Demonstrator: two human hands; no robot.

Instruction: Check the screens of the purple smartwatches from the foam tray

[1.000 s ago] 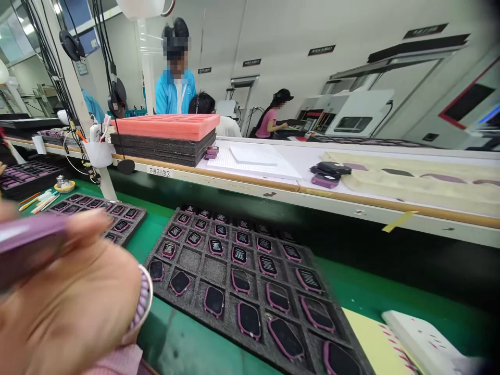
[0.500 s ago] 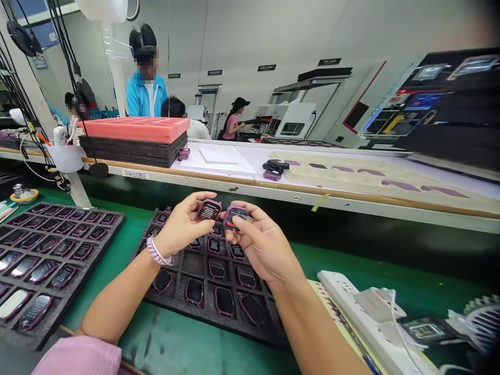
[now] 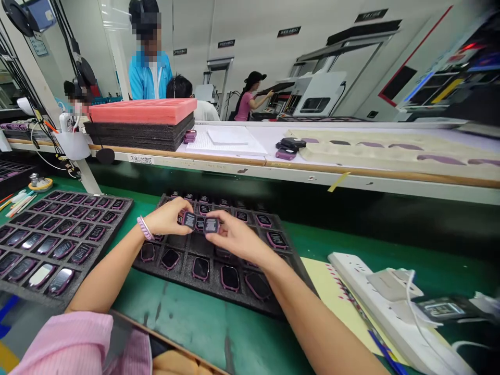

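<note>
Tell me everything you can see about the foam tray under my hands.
The dark foam tray looks like grey-black sponge cut into a grid of square pockets. Most pockets hold purple-rimmed watch bodies, some screens lit, some dark; a few look empty. It lies flat on the green bench mat, angled, beneath the left hand and right hand.

Bare green desk (image 3: 203, 328) lies open before the foam tray (image 3: 183, 278); a power strip (image 3: 375, 294) blocks the right.

sleeve: pink, short, on left upper arm (image 3: 74, 338), w/ faint stripe texture
wrist: lilac coiled band (image 3: 144, 227) on left wrist
forearms: both bare
hands: left hand (image 3: 166, 219) & right hand (image 3: 234, 240) bare, no gloves
</note>
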